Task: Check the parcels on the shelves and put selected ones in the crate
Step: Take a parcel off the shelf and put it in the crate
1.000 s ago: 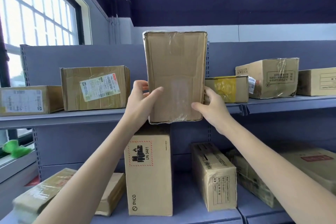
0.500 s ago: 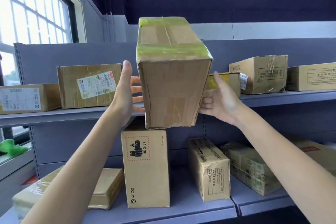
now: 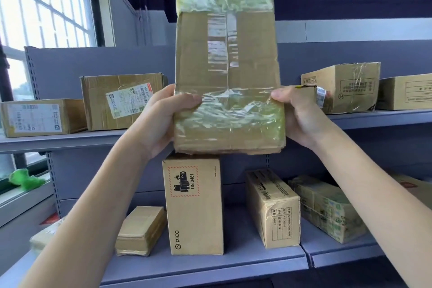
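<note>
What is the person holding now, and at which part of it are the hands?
A taped cardboard parcel, held upright with both hands near its lower end: the left hand on its left edge, the right hand on its right edge.

Taped parcel [image 3: 228, 63] upright, both hands gripping btm edges, left hand [image 3: 161, 121], right hand [image 3: 301, 117]

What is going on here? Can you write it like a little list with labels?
Held thing: tall cardboard box, taped at both ends
Left hand: grips its lower left edge
Right hand: grips its lower right edge
Label on the side facing us: none seen
Upper shelf: several parcels, two at left with labels
Lower shelf: upright PICO box with a battery warning mark
Crate: not in view
</note>
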The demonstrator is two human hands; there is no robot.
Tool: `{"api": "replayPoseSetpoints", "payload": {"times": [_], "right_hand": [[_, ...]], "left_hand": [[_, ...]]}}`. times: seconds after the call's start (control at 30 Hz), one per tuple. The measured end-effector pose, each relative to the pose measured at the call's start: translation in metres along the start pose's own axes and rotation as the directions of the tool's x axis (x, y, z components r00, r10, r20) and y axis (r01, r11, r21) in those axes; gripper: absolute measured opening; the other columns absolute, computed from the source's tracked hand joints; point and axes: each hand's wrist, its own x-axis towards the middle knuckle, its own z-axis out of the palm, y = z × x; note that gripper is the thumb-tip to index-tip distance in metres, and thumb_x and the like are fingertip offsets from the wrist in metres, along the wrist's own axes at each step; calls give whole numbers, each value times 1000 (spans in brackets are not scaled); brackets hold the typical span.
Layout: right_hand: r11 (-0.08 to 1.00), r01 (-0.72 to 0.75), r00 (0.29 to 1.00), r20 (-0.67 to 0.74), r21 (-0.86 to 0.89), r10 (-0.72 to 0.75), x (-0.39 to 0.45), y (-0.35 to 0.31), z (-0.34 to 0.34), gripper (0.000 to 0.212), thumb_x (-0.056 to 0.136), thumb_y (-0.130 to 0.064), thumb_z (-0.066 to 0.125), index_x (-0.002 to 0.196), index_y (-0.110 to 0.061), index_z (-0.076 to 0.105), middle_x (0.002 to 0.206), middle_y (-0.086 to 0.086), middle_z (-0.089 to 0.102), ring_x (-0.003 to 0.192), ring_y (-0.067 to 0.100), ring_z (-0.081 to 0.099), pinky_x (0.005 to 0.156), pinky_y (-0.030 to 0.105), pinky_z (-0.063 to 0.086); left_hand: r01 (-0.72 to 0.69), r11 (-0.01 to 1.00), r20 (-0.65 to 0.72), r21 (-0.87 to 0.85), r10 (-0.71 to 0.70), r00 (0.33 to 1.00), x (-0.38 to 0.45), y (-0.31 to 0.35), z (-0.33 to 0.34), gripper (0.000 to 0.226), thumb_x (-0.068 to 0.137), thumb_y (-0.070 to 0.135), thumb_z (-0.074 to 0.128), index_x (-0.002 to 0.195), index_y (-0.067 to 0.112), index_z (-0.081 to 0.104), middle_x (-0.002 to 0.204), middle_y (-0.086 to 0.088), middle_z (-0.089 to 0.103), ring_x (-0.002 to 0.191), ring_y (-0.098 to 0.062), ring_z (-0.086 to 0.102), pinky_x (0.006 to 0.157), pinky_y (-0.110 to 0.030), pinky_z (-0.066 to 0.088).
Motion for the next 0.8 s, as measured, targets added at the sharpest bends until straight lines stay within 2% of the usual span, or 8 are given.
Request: {"api": "replayPoseSetpoints", "payload": {"times": [0.13, 0.2, 0.3, 0.37, 0.47, 0.63, 0.7, 0.8], "right_hand": [[990, 99, 995, -5, -100, -100, 1, -1, 13, 43, 59, -35, 57, 98, -17, 63, 91, -2, 68, 86, 15, 63, 76, 32, 50], [985, 133, 991, 19, -111, -132, 0, -3, 19, 41, 62, -36, 56, 99, -21, 63, 92, -6, 69, 87, 12, 64, 75, 29, 51], [979, 150, 989, 33, -138, -147, -1, -2, 23, 46, 64, -38, 62, 107, -21, 61, 99, -7, 70, 93, 11, 65, 78, 28, 53], [977, 147, 989, 22, -154, -146, 0, -1, 26, 70, 62, -47, 74, 121, -15, 55, 112, -2, 67, 105, 15, 62, 86, 30, 51], [983, 132, 991, 13, -127, -132, 0, 0, 32, 101, 61, -60, 73, 137, -4, 40, 132, 9, 56, 120, 21, 54, 94, 29, 46], [966, 127, 985, -89, -224, -149, 4, 6, 32, 83, 52, -63, 77, 122, -24, 56, 129, -5, 58, 120, 8, 53, 98, 23, 43], [940, 75, 970, -195, -331, -146, 7, 7, 32, 78, 60, -55, 75, 128, -22, 53, 125, -11, 57, 111, -2, 55, 90, 16, 45], [903, -48, 949, -301, -427, -92, 11, 10, 26, 70, 72, -44, 70, 133, -20, 45, 121, -8, 59, 107, 6, 57, 82, 20, 47]], "left_hand": [[-80, 997, -92, 5, 80, 993, -4, 11, -1, 38, 60, 10, 61, 98, 8, 57, 70, 1, 67, 63, -17, 66, 60, -28, 54], [-127, 992, -129, -3, 125, 984, -7, 16, 0, 42, 67, 20, 71, 103, 6, 57, 70, 2, 69, 64, -15, 68, 57, -26, 54], [-170, 985, -193, 24, 172, 966, -14, 18, 1, 41, 73, 31, 67, 103, 4, 61, 75, 1, 72, 71, -15, 70, 60, -25, 54], [-190, 980, -269, 63, 200, 942, -16, 17, -1, 25, 82, 26, 65, 96, 6, 63, 74, 1, 72, 69, -15, 70, 60, -26, 55], [-194, 979, -353, 55, 201, 914, -18, 11, -6, 12, 86, 20, 62, 88, 8, 63, 67, 3, 71, 63, -13, 68, 55, -26, 55], [-150, 987, -408, -66, 110, 906, -21, 0, -20, 11, 88, 20, 60, 85, 10, 63, 64, 4, 70, 58, -11, 67, 53, -25, 54], [-123, 985, -428, -121, 60, 902, -22, -6, -25, 11, 88, 19, 60, 82, 10, 62, 62, 4, 69, 55, -11, 66, 51, -24, 54], [-54, 984, -393, -168, -17, 919, -26, -19, -27, 12, 89, 20, 58, 82, 11, 62, 63, 3, 69, 55, -12, 65, 51, -24, 54]]}}
